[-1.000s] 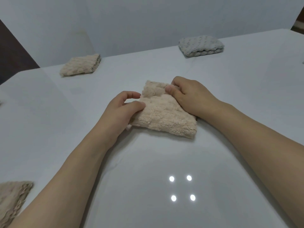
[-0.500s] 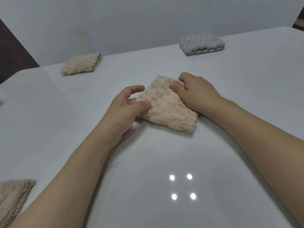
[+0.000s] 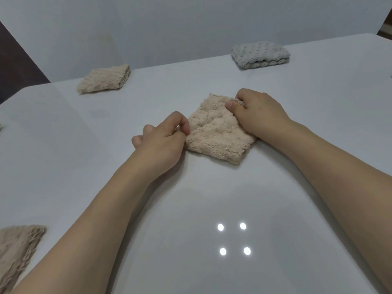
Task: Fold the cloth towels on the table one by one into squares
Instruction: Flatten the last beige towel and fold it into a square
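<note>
A beige fluffy towel (image 3: 216, 132) lies folded into a rough square on the white table (image 3: 212, 198), a little beyond its middle. My left hand (image 3: 163, 141) is at the towel's left edge, fingers curled, with thumb and forefinger pinched on that edge. My right hand (image 3: 256, 113) rests on the towel's far right corner, thumb on top and fingers curled around the edge, covering that corner.
A folded beige towel (image 3: 104, 80) sits at the far left, a folded grey towel (image 3: 259, 54) at the far right by the wall. Another beige towel (image 3: 17, 251) lies at the near left edge. Four light spots (image 3: 232, 238) reflect on the near table.
The top flap has been brought down flat, so the towel now lies as a square. My left hand slid from on top of the towel to its left edge and pinched it.
</note>
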### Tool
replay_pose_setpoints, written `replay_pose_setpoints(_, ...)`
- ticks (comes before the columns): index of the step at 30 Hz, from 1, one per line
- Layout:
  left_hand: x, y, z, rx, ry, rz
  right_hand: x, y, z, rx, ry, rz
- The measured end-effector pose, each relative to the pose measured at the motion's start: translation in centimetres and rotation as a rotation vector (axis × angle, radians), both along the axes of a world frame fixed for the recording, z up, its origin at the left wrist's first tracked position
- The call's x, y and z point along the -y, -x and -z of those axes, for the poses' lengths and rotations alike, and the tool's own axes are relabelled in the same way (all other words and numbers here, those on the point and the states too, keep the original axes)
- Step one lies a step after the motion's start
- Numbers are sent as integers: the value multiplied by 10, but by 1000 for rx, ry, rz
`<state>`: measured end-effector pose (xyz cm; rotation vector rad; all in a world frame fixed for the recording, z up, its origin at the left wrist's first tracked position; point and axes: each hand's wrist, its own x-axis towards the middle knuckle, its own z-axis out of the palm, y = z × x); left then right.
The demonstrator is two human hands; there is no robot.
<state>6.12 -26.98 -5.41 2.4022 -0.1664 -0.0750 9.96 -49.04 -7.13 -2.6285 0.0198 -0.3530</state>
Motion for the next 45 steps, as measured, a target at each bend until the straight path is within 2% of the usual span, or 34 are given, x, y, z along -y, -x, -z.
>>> replay_pose_setpoints(3, 1, 4, -4, 2, -95, -67, 6, 1, 0, -29, -101, -83)
replay_pose_setpoints(8, 7, 5, 9, 207, -405, 8, 6, 1, 2, -30, -111, -110)
replay_pose_setpoints(10, 8, 7, 15, 282, -444, 13, 5, 1, 3, -18, -82, -83)
replay_pose_setpoints(12, 11, 11, 19, 436, -461, 24, 5, 0, 5, -5, -56, -57)
replay_pose_setpoints(15, 17, 15, 21, 573, -436, 165, 4, -2, 7, 11, -47, -23)
replay_pose_setpoints(17, 22, 17, 21, 513, -383, 301, 4, -2, 7, 17, -59, -8)
replay_pose_setpoints(20, 27, 22, 18, 375, -308, 266, 4, -2, 7, 22, -47, 1)
replay_pose_setpoints(25, 36, 26, 23, 440, -428, 173, 2, -2, 5, 17, -39, 10)
replay_pose_setpoints(35, 42, 21, 30, 544, -403, 49, 0, -3, 7, 0, -6, 30)
replay_pose_setpoints(39, 42, 20, 32, 603, -460, 45, -2, -1, 5, 10, 41, 35)
replay_pose_setpoints(45, 38, 23, 26, 475, -439, 117, -3, 0, 2, 4, 105, 47)
